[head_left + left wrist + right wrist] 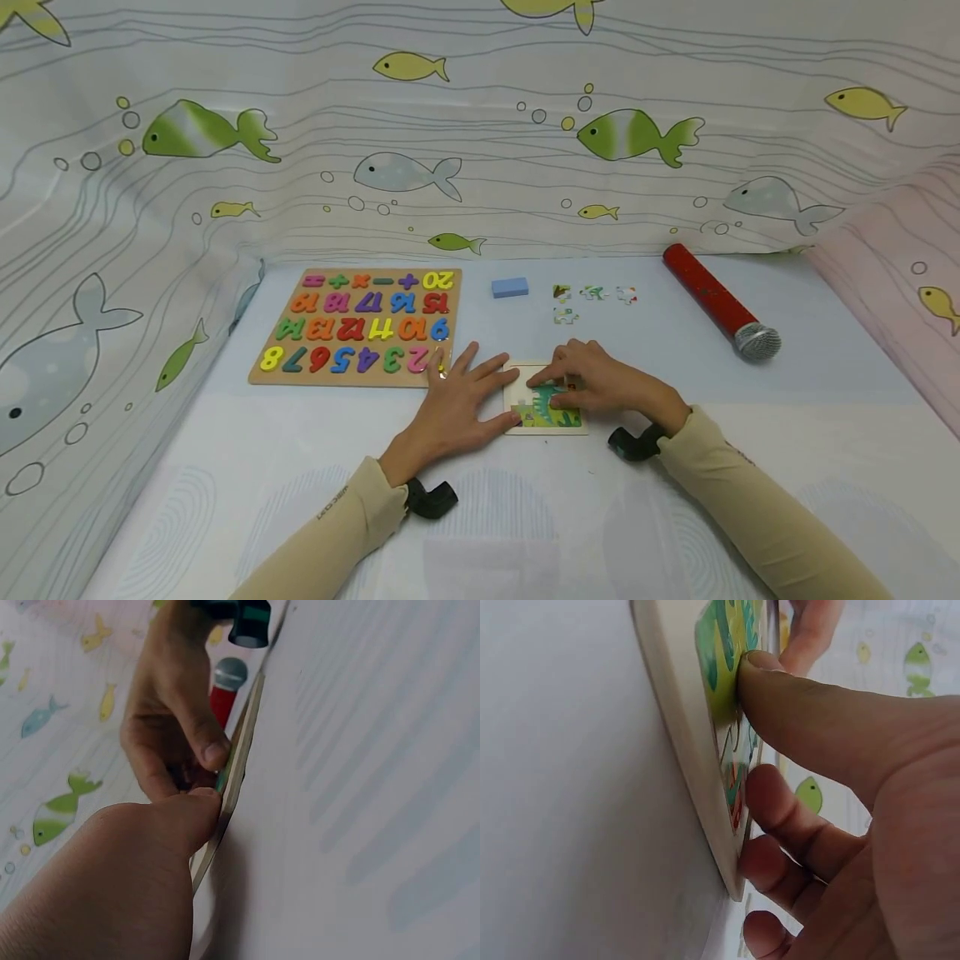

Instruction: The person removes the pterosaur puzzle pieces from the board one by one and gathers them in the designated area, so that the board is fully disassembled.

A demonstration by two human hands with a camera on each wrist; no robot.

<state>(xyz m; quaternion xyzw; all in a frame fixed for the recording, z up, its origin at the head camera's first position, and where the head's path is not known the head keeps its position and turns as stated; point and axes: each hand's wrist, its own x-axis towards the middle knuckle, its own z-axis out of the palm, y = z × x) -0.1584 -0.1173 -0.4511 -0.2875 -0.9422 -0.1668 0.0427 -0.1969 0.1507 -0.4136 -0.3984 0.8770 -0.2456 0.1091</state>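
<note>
A small wooden jigsaw puzzle (550, 421) with a green dinosaur picture lies in front of me, its pale upper-left part bare. My left hand (457, 400) has its fingers spread, with the thumb on the puzzle's lower-left edge and other fingertips by its upper-left corner and the number board. Over the puzzle's right side, my right hand (600, 379) bends its thumb and index finger about a dinosaur puzzle piece (542, 402). In the right wrist view, the thumb (761, 675) lies against the green printed surface, while other fingers curl near the frame's edge.
Several loose puzzle pieces (594, 293) lie beyond the puzzle, near a blue block (510, 287). A wooden number board (258, 377) with colourful numerals stands at the left. At the right back lies a red microphone (708, 292). A fish-printed curtain (480, 125) borders the table.
</note>
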